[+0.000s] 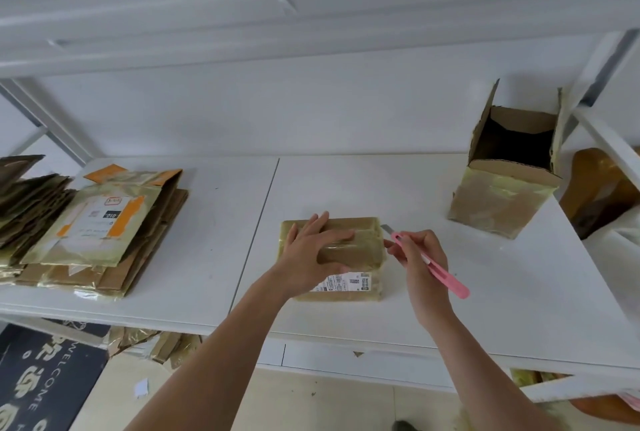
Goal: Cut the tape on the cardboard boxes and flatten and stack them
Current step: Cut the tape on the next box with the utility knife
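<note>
White table (450,292): left hand (311,250), fingers spread, pins the light, slick taped box (346,257); right hand (419,257) pinches the cutter (429,262).

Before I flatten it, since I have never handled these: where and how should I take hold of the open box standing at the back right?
Probably grip the open box by its two upright side flaps, one hand from each side. It stands upright with its mouth open, so the flaps are free edges, while the lower walls are slick with tape. The right hand would first have to put down the pink knife.
</note>
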A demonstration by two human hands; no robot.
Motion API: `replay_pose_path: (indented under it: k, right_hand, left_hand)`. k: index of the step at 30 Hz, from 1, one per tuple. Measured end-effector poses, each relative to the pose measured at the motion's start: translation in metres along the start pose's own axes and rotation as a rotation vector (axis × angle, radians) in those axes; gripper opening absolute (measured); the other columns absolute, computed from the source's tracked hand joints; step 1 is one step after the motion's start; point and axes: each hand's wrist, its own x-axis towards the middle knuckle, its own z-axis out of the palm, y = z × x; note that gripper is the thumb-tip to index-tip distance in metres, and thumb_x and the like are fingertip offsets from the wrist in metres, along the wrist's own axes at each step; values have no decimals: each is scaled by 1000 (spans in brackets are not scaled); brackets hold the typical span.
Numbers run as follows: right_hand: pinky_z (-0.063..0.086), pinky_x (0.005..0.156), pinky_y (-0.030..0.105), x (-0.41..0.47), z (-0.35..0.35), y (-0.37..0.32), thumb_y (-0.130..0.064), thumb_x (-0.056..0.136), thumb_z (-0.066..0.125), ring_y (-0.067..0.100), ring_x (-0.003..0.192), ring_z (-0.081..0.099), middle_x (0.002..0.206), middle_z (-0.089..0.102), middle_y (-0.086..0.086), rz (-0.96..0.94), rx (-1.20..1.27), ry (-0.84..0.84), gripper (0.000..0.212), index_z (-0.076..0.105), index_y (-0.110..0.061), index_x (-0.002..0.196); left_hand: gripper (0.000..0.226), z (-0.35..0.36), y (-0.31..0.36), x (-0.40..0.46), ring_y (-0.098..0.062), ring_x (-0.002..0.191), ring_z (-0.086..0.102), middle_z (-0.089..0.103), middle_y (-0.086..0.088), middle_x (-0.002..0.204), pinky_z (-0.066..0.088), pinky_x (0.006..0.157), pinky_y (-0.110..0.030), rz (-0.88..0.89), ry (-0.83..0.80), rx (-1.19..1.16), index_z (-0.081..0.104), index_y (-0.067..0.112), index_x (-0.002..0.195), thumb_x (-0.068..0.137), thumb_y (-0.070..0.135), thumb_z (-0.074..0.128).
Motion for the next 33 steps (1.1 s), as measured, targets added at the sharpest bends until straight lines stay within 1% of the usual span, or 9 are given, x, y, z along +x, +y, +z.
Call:
replay_pose_path:
  k: [4, 8, 10, 14, 20, 24, 26, 30, 33]
  right_hand:
    - [54, 84, 32, -1, 4, 1, -5, 99, 53, 23, 80, 66, 85, 65, 13, -13, -17, 26, 14, 55, -6, 84]
    - [52, 87, 39, 2, 6, 0, -10, 98, 56, 19, 80, 68, 78, 67, 4, -58, -120, 16, 13, 55, -7, 85]
    - [53, 83, 35, 4, 7, 0, -10, 97, 57, 17, 79, 68, 77, 67, 7, -83, -167, -5, 13, 56, -4, 86]
    - [47, 72, 12, 13, 2, -9, -3, 97, 56, 10, 74, 67, 73, 65, 10, -105, -232, -88, 15, 54, 0, 82]
    - [51, 70, 22, 20, -5, -14, 2, 94, 56, 22, 67, 64, 69, 61, 18, -61, -216, -150, 17, 52, 4, 77]
    - [50, 71, 20, 11, -8, -13, -14, 86, 57, 24, 65, 62, 60, 59, 7, -93, -198, -134, 19, 51, -1, 73]
    - [51, 70, 19, 6, -10, -13, -15, 84, 56, 24, 64, 62, 60, 58, 8, -105, -203, -149, 19, 51, -1, 72]
    - [51, 70, 19, -2, -14, -10, 4, 93, 55, 23, 65, 61, 63, 58, 13, -110, -263, -184, 22, 51, 0, 72]
    - [50, 70, 18, -4, -17, -11, 10, 93, 52, 23, 64, 60, 62, 57, 13, -125, -296, -204, 25, 50, -3, 71]
  left_hand:
    - [62, 0, 1, 0, -6, 150, -3, 10, 5, 164, -15, 117, -32, -6, 3, -3, 46, 48, 137, 85, 32, 73]
    - [61, 1, 0, 0, -5, 149, -3, 10, 6, 164, -14, 119, -34, -12, 3, -3, 46, 48, 137, 85, 32, 73]
    - [61, 1, -1, 1, -5, 149, -3, 10, 6, 164, -14, 119, -34, -13, -3, -1, 46, 49, 137, 85, 32, 73]
    - [60, 0, -2, 3, -5, 149, -3, 10, 5, 164, -15, 117, -33, -11, -10, 11, 46, 48, 138, 86, 33, 72]
    - [60, 1, -5, 4, -5, 149, -4, 9, 5, 164, -15, 115, -31, -7, -18, 20, 46, 48, 138, 86, 31, 72]
    - [60, 3, -7, 3, -6, 149, -5, 8, 4, 164, -14, 117, -34, 3, -14, 28, 45, 49, 139, 87, 32, 71]
    - [60, 3, -7, 3, -6, 150, -5, 8, 4, 164, -14, 116, -34, 5, -16, 29, 44, 50, 139, 87, 32, 70]
    - [61, 2, -7, 3, -6, 149, -5, 7, 4, 164, -14, 116, -33, 7, -21, 27, 43, 52, 138, 87, 32, 71]
    - [60, 2, -6, 3, -6, 149, -5, 6, 5, 164, -14, 116, -33, 2, -31, 39, 43, 52, 138, 87, 33, 70]
